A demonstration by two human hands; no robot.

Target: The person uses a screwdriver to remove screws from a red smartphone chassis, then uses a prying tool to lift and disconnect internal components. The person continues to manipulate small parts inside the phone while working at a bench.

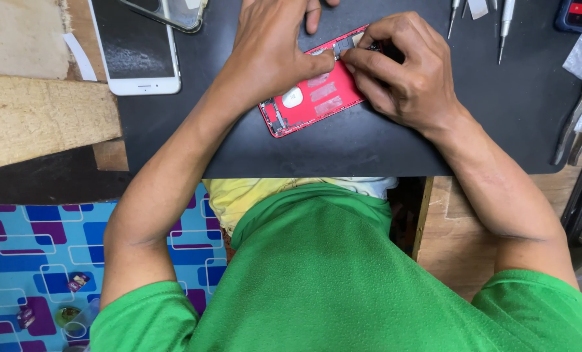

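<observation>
- The red, opened phone housing (317, 98), a flat rectangular shell with its inside facing up, lay tilted on the dark grey work mat (369, 143), near the middle of the mat's upper part.
- The left hand (271, 49) rested palm down over the upper left part of the housing, fingers curled and drawn together, with its thumb tip pressed onto the shell's upper edge.
- The right hand (398, 72) sat on the housing's upper right corner, its thumb and forefinger pinched close around a small part there; the part itself was too small and too hidden to tell what it was.
- The fingertips of both hands met, touching or nearly so, at that same upper edge of the shell.
- A white smartphone (138, 45) with a dark screen lay face up on the mat's left edge, well apart from the housing.
- A clear phone case (173, 13) lay just above the white phone, partly cut off by the picture's top edge.
- Slim metal screwdrivers (504, 26) stood in a row at the top right of the mat, tips pointing toward the person.
- Metal pliers (581, 117) lay at the mat's right edge, partly on the wooden bench.
- A rough wooden block (43, 120) lay to the left of the mat.
- The person wore a green shirt (343, 280), which filled the lower part of the view.
- A blue and purple patterned floor covering (37, 261) showed at lower left, with a few small scraps lying on it.
</observation>
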